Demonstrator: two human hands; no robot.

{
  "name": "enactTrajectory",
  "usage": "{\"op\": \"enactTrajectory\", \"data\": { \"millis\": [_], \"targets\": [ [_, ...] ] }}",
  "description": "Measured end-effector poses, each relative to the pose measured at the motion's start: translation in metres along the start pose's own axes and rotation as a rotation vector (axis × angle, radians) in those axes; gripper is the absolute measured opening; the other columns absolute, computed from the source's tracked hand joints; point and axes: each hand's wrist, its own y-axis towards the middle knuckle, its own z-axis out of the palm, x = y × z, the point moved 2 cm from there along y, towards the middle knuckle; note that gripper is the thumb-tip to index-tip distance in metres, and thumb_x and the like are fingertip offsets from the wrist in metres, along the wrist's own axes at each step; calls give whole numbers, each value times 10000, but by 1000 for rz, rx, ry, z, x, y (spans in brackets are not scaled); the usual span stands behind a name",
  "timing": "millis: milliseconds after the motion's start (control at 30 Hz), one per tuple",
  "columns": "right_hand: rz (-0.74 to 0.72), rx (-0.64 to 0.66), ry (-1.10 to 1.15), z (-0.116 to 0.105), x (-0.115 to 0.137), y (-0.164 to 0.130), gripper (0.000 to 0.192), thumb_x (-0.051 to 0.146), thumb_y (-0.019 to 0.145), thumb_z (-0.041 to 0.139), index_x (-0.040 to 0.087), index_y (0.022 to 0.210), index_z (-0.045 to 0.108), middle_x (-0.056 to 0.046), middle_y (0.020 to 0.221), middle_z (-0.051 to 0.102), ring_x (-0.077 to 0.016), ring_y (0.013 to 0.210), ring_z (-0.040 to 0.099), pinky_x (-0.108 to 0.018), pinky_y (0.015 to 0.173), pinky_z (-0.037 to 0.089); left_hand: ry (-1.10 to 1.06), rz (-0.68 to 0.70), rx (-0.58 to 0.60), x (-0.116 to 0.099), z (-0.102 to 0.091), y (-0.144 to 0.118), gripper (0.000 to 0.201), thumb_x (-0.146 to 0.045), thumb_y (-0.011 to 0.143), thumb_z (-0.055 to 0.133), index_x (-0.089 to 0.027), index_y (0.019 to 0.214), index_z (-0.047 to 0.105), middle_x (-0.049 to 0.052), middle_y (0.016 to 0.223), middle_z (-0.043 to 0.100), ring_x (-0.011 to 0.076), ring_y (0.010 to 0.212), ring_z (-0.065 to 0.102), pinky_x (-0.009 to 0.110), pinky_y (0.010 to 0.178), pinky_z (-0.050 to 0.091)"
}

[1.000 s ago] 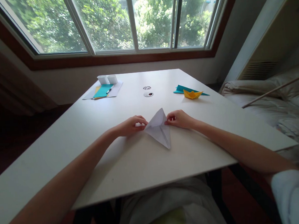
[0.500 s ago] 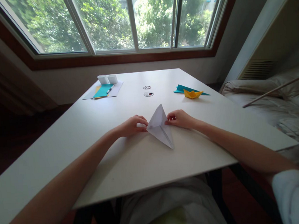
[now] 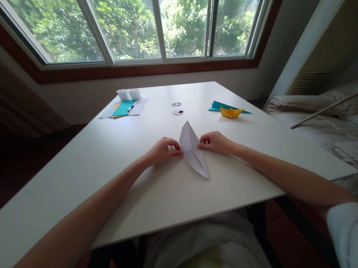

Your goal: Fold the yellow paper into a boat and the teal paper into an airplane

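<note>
A folded sheet of white paper (image 3: 193, 152) is just above the near part of the table, its points facing away from me and toward me, with a crease down its middle. My left hand (image 3: 165, 150) pinches its left corner between thumb and fingers. On the opposite side, my right hand (image 3: 214, 142) grips the right corner, fingertips closed on the edge. The underside of the paper is hidden.
On the white table (image 3: 106, 156) stand a yellow paper boat (image 3: 231, 112) and a teal folded paper plane (image 3: 223, 105) at the right. Teal sheets (image 3: 123, 108), a pen (image 3: 131, 107) and white paper boxes (image 3: 134, 95) lie back left. Two round pieces (image 3: 178, 112) sit mid-table.
My left hand has moved right and pushed the left corner inward. The white paper is narrower, and its far point has shifted left and away. My right hand has stayed put.
</note>
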Motion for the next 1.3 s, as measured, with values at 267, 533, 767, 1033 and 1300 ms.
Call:
{"op": "enactTrajectory", "data": {
  "millis": [267,533,767,1033,1300],
  "targets": [
    [-32,7,-40,3,3,0,221,384,744,570,175,675,588,8,653,586,-103,584,489,-220,547,343,97,-117,-78,-5,7,1,192,-360,735,552,-177,682,575,-1,708,604,171,723,519,299,722,395],
    [-29,-133,-19,7,3,-2,342,353,686,651,200,954,504,5,784,567,-124,635,514,-244,571,393,352,-11,-286,-16,14,-7,182,-281,748,581,-180,891,530,65,943,542,234,911,450,360,774,414],
    [-183,-91,-192,10,7,-3,178,295,804,538,237,946,627,-71,1089,543,-204,984,520,-378,874,381,487,78,-142,-17,19,-9,263,-255,862,406,-224,1060,576,75,1134,512,253,1063,397,419,887,369],
    [-210,64,-244,11,9,-3,405,399,835,461,212,1187,535,-77,1231,540,-252,1141,437,-429,942,337,384,39,-17,-17,19,-8,339,-397,855,398,-195,1093,533,84,1221,507,264,1179,347,433,942,334],
    [-248,187,-283,9,12,-4,760,623,729,488,138,1308,410,-125,1320,449,-305,1210,371,-434,1007,270,392,-46,157,-23,17,-12,797,-715,694,426,-176,1278,363,144,1371,350,314,1283,235,481,1007,214]
  ]
}}
